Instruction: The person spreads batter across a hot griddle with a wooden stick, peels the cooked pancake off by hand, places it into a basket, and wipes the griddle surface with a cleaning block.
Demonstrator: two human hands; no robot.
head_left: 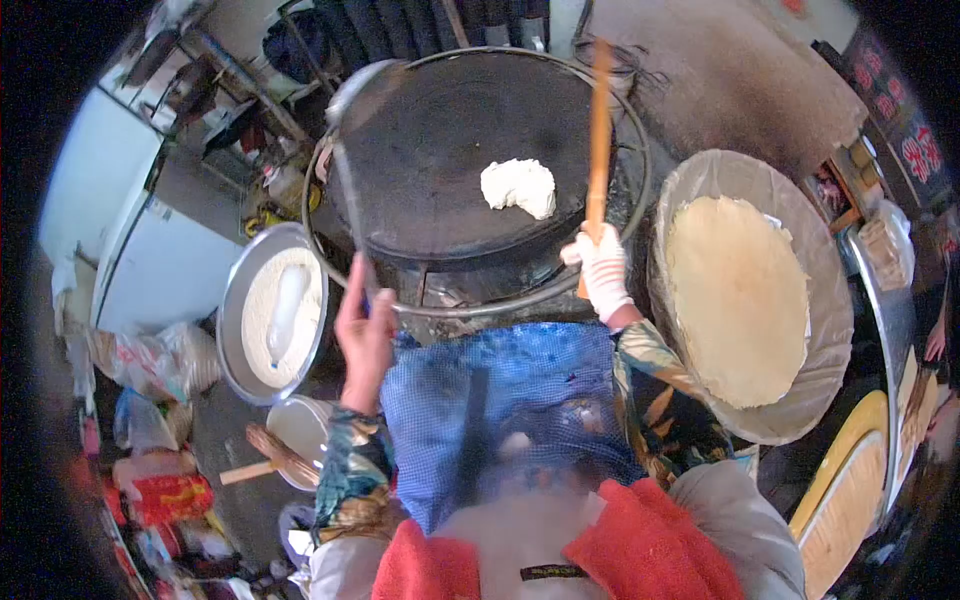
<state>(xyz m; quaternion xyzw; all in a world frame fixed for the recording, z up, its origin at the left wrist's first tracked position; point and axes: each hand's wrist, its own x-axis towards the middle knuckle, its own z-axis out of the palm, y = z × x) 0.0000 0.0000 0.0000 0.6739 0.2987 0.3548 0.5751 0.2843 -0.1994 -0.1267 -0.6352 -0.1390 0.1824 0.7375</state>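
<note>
A lump of white dough [519, 188] lies on the dark round griddle [430, 150], right of its middle. My left hand [366, 335], bare, is closed on the handle of a long-handled ladle [347, 190], blurred, whose head is over the griddle's upper left edge. My right hand [602, 272], in a striped white glove, grips a long flat wooden stick [598, 150] that stands up along the griddle's right side. Neither tool touches the dough.
A steel bowl [232, 350] of flour or batter stands at the left, above a white bucket [300, 430] with a brush. At the right a lined basket [835, 350] holds thin round flatbread [738, 300]. A metal ring [470, 312] surrounds the griddle.
</note>
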